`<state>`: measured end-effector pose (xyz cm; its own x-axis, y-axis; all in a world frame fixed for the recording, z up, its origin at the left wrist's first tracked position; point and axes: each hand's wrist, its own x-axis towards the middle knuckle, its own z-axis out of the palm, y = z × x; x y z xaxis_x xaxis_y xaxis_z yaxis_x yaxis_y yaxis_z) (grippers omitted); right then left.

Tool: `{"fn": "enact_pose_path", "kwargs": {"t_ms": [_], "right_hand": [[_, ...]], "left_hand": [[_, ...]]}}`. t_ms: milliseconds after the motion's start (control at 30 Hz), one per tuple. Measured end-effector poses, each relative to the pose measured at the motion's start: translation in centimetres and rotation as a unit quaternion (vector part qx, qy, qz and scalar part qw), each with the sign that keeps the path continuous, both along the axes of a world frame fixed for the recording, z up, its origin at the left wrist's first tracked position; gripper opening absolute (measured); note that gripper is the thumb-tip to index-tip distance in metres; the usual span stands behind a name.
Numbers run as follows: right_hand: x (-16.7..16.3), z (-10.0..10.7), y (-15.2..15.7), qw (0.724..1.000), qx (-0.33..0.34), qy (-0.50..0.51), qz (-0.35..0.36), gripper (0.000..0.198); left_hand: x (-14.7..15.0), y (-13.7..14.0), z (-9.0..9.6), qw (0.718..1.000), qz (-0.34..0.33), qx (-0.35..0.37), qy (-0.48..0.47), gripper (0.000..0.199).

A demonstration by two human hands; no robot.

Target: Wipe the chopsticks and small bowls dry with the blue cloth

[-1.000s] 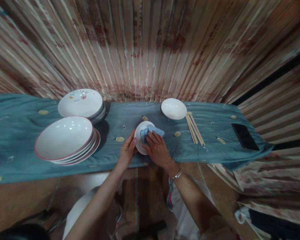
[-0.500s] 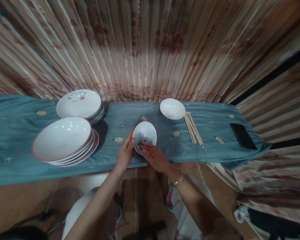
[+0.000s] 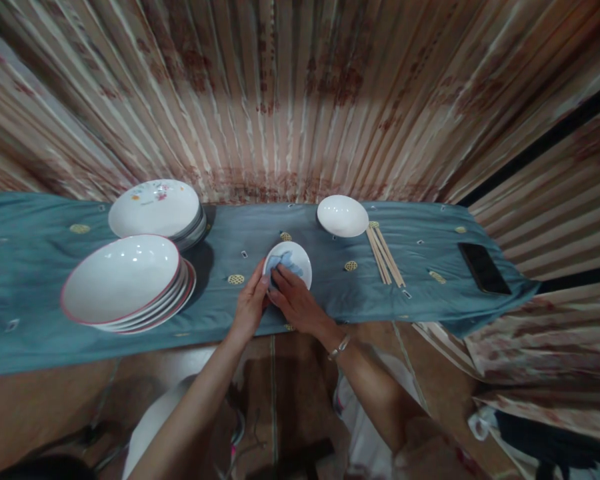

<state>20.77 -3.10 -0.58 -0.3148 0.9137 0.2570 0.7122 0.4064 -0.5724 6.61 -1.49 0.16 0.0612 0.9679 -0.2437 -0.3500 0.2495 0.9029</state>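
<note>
A small white bowl (image 3: 303, 262) is at the middle of the table, tilted toward me. My left hand (image 3: 251, 302) grips its left rim, thumb on top and fingers underneath. Inside the bowl lies a light blue cloth (image 3: 281, 259), bunched against the inner wall. Pressing that cloth into the bowl, my right hand (image 3: 296, 299) covers part of it with bent fingers. A bracelet (image 3: 339, 347) circles the right wrist. The fingertips of both hands come close together at the bowl's near left side.
Red-rimmed bowls (image 3: 123, 277) stand stacked at the left, in front of flower-patterned plates (image 3: 155, 207). Another white bowl (image 3: 343, 215) sits behind, to the right, beside several chopsticks (image 3: 384, 257). A black phone (image 3: 484, 268) lies near the right end of the blue tablecloth (image 3: 430, 230). Curtains (image 3: 300, 100) hang behind.
My right hand has moved left and up inside the bowl, taking the cloth toward its left wall. My left hand still grips the rim. The whole view has shifted slightly.
</note>
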Motion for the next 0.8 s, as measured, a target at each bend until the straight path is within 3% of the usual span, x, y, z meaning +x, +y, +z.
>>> {"fn": "enact_pose_path", "kwargs": {"t_ms": [500, 800], "right_hand": [[1.6, 0.8, -0.6, 0.989, 0.004, -0.133, -0.069, 0.045], [2.8, 1.3, -1.5, 0.999, -0.006, -0.041, 0.018, 0.042]], "left_hand": [[0.1, -0.3, 1.2, 0.999, -0.014, 0.015, 0.047, 0.077], [0.1, -0.5, 1.8, 0.998, -0.010, 0.009, 0.061, 0.079]]}}
